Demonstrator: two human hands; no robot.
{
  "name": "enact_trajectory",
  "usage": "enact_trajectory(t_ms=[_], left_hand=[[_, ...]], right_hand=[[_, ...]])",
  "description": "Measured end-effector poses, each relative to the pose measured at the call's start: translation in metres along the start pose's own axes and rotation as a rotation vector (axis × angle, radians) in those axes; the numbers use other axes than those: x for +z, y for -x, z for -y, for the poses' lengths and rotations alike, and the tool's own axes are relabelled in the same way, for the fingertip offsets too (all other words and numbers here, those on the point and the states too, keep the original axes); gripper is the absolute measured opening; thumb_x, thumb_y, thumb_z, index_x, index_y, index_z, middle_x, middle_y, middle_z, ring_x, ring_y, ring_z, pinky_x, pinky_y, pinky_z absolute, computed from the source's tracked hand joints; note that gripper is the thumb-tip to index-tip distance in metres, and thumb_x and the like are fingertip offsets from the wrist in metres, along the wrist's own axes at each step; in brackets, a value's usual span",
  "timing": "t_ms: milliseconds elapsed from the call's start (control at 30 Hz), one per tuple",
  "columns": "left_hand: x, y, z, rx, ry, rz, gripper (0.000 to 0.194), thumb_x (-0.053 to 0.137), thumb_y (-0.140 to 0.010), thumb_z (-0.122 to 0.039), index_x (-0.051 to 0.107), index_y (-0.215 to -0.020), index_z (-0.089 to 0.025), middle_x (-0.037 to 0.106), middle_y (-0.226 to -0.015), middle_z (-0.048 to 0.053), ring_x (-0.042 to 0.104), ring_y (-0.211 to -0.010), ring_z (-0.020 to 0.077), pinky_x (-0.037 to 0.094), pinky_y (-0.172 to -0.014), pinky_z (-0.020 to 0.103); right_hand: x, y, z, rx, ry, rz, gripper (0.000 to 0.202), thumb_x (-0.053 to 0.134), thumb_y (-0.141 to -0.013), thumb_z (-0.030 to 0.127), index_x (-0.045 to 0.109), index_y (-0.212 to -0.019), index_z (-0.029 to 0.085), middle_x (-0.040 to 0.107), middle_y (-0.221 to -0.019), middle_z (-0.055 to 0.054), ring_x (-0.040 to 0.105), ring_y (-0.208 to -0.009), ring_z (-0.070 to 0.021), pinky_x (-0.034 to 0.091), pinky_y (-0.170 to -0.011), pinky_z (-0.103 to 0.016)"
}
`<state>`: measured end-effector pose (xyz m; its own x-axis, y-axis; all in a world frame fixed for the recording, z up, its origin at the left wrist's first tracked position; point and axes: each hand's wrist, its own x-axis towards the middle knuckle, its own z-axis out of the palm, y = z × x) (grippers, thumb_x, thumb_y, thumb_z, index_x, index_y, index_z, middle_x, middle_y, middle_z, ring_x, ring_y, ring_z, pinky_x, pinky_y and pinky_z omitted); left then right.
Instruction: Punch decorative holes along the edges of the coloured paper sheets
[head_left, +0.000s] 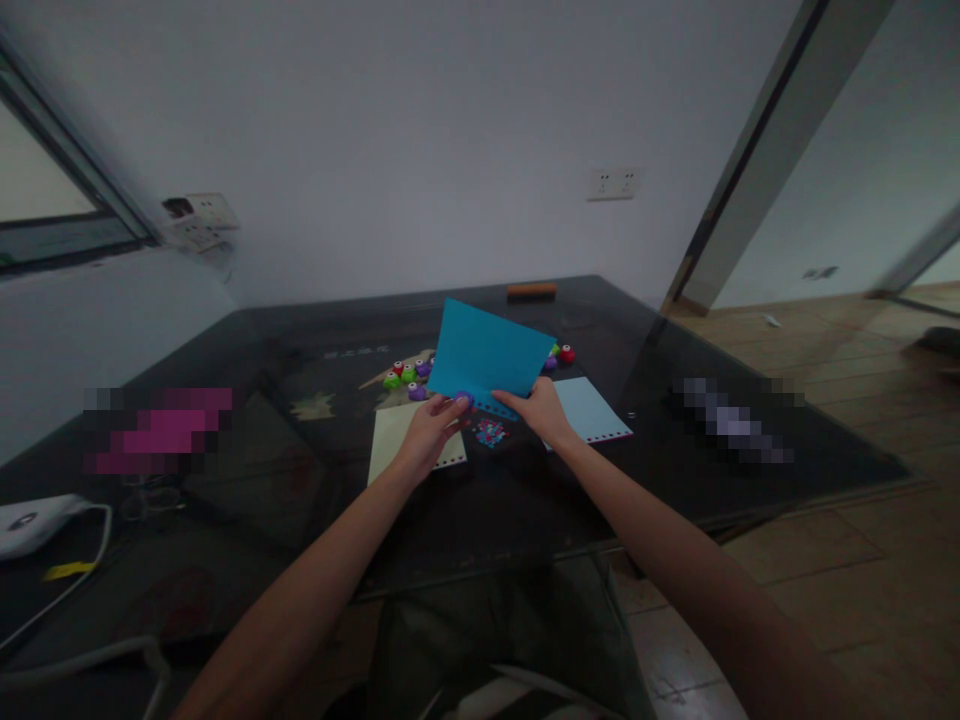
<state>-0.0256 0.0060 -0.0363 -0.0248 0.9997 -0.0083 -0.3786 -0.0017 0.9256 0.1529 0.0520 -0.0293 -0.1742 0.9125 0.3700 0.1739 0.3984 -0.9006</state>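
A sheet of blue paper (487, 350) is held up at a tilt above the dark table, with a row of small punched holes along its lower edge. My right hand (543, 408) pinches its lower right corner between thumb and fingers. My left hand (439, 422) is closed on a small purple craft punch (463, 401) at the paper's lower left edge. Below lies a small heap of coloured confetti (491, 432). A cream sheet (390, 430) on the left and a pale blue sheet (589, 408) on the right both have holes punched along their near edges.
Several red, green and purple craft punches (409, 373) stand behind the blue paper, others to its right (567, 353). A brown bar-shaped object (532, 291) lies at the dark table's (480, 530) far edge. A white power strip (37, 525) with a cable sits at left.
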Motion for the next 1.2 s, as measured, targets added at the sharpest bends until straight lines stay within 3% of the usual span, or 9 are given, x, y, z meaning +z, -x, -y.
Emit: enact_trajectory(t_ms=[1200], left_hand=[[-0.0023,-0.0012,0.0016,0.009,-0.011,0.025,0.025,0.075,-0.063,-0.029,0.065,-0.082,-0.016,0.065,-0.086,0.003,0.059,-0.079,0.0143,0.045,-0.076,0.029]], right_hand=[[0.0006,0.0004,0.0026,0.014,0.014,-0.020,0.034,0.071,-0.066,0.036,0.067,-0.088,0.011,0.070,-0.091,-0.013,0.066,-0.078,-0.0236,0.051,-0.074,-0.037]])
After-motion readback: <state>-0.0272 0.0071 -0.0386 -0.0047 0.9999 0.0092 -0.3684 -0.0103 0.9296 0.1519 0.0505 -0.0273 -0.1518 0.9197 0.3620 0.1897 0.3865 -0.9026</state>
